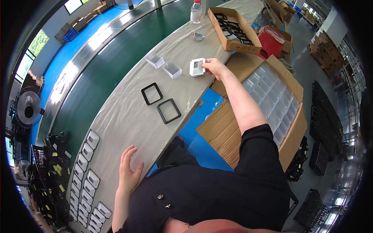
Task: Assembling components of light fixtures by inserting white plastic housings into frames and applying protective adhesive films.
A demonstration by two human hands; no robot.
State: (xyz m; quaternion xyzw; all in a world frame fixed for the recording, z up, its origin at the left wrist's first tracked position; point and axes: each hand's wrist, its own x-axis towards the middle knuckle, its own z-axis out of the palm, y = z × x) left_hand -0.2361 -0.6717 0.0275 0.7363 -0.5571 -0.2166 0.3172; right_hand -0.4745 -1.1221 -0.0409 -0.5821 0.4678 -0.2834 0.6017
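My right hand (213, 66) is stretched out to the far right of the grey table (128, 120) and grips a small clear square case (197, 67) that rests on the tabletop. Two more clear square cases (172, 70) (155, 60) lie just left of it. Nearer to me lie two black square frames (151, 93) (169, 110), side by side. My left hand (129, 167) lies flat on the table's near edge with its fingers spread and nothing in it.
A cardboard box of black frames (233, 29) and a water bottle (196, 11) stand at the far end. Rows of finished cases (86, 182) line the table at my left. An open carton of clear cases (272, 99) sits at my right, below the table.
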